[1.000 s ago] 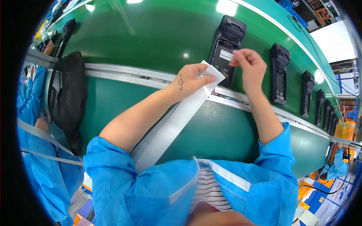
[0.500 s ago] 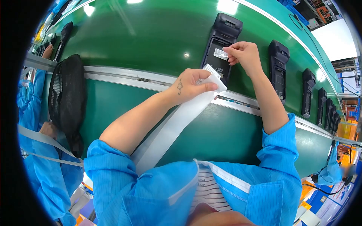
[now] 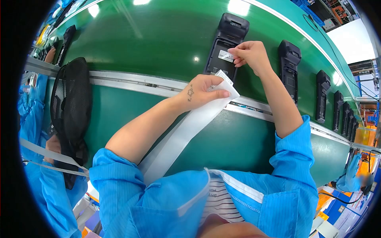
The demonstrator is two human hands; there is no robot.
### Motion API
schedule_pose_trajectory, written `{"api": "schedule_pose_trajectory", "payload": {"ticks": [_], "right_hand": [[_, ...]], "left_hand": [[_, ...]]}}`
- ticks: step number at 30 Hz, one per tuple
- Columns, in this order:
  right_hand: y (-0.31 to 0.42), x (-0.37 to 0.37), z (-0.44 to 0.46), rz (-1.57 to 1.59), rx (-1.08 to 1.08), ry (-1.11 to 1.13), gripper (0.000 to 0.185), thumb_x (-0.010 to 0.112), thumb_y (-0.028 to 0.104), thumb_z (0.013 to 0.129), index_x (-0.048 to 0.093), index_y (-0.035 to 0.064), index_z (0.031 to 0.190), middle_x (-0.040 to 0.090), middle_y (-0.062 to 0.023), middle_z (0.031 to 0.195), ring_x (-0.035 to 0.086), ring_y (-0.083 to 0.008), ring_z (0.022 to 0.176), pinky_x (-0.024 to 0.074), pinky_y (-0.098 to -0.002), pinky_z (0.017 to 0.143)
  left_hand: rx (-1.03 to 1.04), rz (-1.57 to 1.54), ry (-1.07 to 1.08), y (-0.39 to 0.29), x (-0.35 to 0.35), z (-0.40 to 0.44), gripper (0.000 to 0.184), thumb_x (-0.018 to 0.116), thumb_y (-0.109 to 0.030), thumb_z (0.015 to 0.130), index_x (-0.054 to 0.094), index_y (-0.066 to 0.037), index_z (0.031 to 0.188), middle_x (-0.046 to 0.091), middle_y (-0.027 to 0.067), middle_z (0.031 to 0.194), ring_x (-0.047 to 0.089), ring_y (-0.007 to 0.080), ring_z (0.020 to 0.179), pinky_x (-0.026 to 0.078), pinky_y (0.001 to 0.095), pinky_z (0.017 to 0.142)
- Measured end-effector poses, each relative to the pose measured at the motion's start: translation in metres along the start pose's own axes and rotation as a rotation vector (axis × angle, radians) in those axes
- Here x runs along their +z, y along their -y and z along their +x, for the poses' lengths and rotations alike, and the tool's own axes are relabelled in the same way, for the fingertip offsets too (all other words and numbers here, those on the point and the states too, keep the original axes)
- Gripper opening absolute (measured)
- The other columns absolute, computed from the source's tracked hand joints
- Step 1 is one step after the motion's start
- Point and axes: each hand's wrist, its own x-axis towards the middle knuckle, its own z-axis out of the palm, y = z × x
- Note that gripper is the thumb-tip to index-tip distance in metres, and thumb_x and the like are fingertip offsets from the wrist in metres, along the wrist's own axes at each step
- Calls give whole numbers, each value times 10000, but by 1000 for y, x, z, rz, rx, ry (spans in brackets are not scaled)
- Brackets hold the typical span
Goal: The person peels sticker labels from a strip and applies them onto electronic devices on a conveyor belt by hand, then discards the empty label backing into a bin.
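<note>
My left hand [image 3: 204, 92] pinches the end of a long white label strip [image 3: 178, 137], which trails down toward my chest; printed labels show at its folded tip. Above it, on the green belt, lies a black handheld device [image 3: 226, 41] with its open compartment facing up. My right hand [image 3: 249, 55] is over the device's right edge, thumb and finger pinched at the corner of a white label [image 3: 226, 55] inside the compartment. Whether the label is fully stuck down cannot be seen.
Another black device [image 3: 289, 67] lies to the right, with several more beyond it. A metal rail [image 3: 135, 84] runs along the belt's near edge. At the left are a black mesh bag [image 3: 73, 103] and a co-worker's blue sleeve [image 3: 51, 194].
The device has shifted left along the belt. My right hand has moved up and left with it, while my left hand has stayed nearly in place. The black bag and the co-worker's hand have shifted.
</note>
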Motion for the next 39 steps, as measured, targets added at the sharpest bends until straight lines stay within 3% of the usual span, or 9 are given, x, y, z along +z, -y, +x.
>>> {"api": "schedule_pose_trajectory", "payload": {"ticks": [6, 12, 15, 17, 18, 21, 28, 33, 39], "right_hand": [[10, 0, 3, -172, 24, 43, 205, 684, 128, 705, 610, -60, 741, 591, -95, 618, 563, -119, 495, 493, -230, 459], [32, -2, -4, -1080, -63, -48, 212, 674, 200, 711, 600, 3, 740, 604, -99, 673, 605, -109, 627, 477, -242, 518], [11, -10, -25, -527, -305, 15, 235, 678, 226, 724, 586, 21, 791, 598, -53, 713, 565, -84, 655, 455, -230, 541], [4, -7, -54, 121, -141, 181, 242, 676, 240, 739, 570, 31, 804, 579, -15, 709, 522, -63, 622, 432, -215, 543], [4, -6, -65, 188, -171, 186, 241, 687, 224, 737, 566, 37, 828, 570, -2, 722, 510, -49, 618, 412, -196, 535], [-10, -12, -76, 72, -296, 163, 232, 701, 193, 723, 570, 33, 828, 578, -13, 741, 508, -43, 618, 395, -179, 518], [-11, -30, -73, 252, -56, 336, 208, 699, 159, 728, 589, 7, 819, 586, -16, 689, 504, -38, 572, 366, -171, 456], [-5, -19, -83, 193, -194, 183, 132, 681, 73, 727, 569, 3, 735, 535, 8, 592, 444, -20, 489, 322, -155, 420], [-8, -36, -84, 161, -185, 302, 162, 690, 134, 719, 598, 12, 666, 563, 4, 626, 492, -37, 554, 355, -184, 475]], "left_hand": [[-32, -119, 28, -4, 6, 1, 273, 617, -248, 801, 611, -1, 916, 612, 54, 807, 564, 102, 726, 446, 245, 650], [27, -128, 26, 1, 10, 3, 237, 628, -220, 786, 623, -2, 878, 611, 47, 789, 549, 89, 725, 426, 229, 652], [83, -42, 20, -3, 10, 4, 209, 637, -199, 772, 633, -3, 845, 611, 43, 770, 544, 88, 721, 420, 227, 647], [84, -13, 20, -1, 12, 4, 215, 636, -208, 767, 640, -11, 851, 613, 43, 798, 544, 99, 747, 425, 242, 677], [91, -28, 15, 0, 14, 5, 224, 644, -206, 761, 637, -8, 865, 613, 44, 798, 545, 103, 757, 424, 243, 679], [122, 66, 25, 1, 18, 7, 229, 651, -200, 755, 636, -1, 869, 613, 45, 800, 545, 104, 760, 424, 245, 679], [69, 40, 9, -1, 27, 10, 219, 651, -192, 758, 641, -10, 880, 614, 50, 796, 531, 93, 746, 422, 244, 675], [41, 53, -1, -3, 35, 11, 205, 654, -182, 766, 644, -7, 871, 596, 44, 839, 524, 103, 780, 410, 238, 691], [389, 112, -14, 7, 40, 21, 179, 643, -123, 759, 649, -11, 898, 498, 99, 1080, 462, 167, 1002, 354, 293, 851]]}}
